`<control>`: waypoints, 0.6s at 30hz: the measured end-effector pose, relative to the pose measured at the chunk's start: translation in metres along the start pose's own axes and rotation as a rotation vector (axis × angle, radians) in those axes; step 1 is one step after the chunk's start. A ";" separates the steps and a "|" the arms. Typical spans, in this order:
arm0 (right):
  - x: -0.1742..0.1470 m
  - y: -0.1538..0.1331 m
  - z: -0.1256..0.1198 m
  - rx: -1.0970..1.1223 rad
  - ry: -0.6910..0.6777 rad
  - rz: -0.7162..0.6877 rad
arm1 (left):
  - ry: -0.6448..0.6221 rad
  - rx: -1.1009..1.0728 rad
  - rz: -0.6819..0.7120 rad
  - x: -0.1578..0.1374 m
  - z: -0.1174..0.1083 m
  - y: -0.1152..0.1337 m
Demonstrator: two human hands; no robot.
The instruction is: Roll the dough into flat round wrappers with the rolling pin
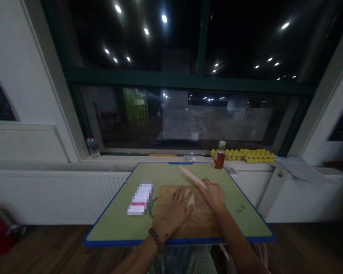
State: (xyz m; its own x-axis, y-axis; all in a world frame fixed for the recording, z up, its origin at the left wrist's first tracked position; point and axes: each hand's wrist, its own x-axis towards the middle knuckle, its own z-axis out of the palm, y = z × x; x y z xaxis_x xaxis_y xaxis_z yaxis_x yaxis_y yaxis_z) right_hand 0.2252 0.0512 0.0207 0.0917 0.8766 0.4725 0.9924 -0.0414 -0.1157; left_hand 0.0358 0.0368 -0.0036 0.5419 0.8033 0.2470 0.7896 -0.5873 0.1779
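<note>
My left hand (177,211) lies flat with its fingers spread, palm down over a pale, flat piece of dough (190,199). Part of the dough is hidden under the fingers. Beneath it is a wooden cutting board (201,229) dusted in places with what looks like flour. My right hand (214,195) is closed around the near end of a light rolling pin (191,175). The pin slants away to the left, its far end beyond the board's back edge; whether it touches anything there I cannot tell.
The board rests on a green, blue-edged table (111,224). Left of it lies a blurred-out white and red panel (140,198). A bottle of red-brown liquid (219,156) stands at the back right. On the sill are yellow egg trays (246,155) and a clear bottle (93,147).
</note>
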 end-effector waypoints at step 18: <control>-0.012 -0.019 -0.035 0.188 -0.186 -0.420 | 0.391 0.263 -0.001 0.029 -0.022 -0.038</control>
State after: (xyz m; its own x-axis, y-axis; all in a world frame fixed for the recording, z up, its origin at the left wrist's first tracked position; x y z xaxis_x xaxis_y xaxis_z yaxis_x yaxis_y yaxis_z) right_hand 0.2085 0.0249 0.0478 -0.3465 0.8703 0.3500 0.9069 0.4062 -0.1123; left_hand 0.0153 0.0799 0.0183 0.4313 0.6768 0.5966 0.8638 -0.5007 -0.0566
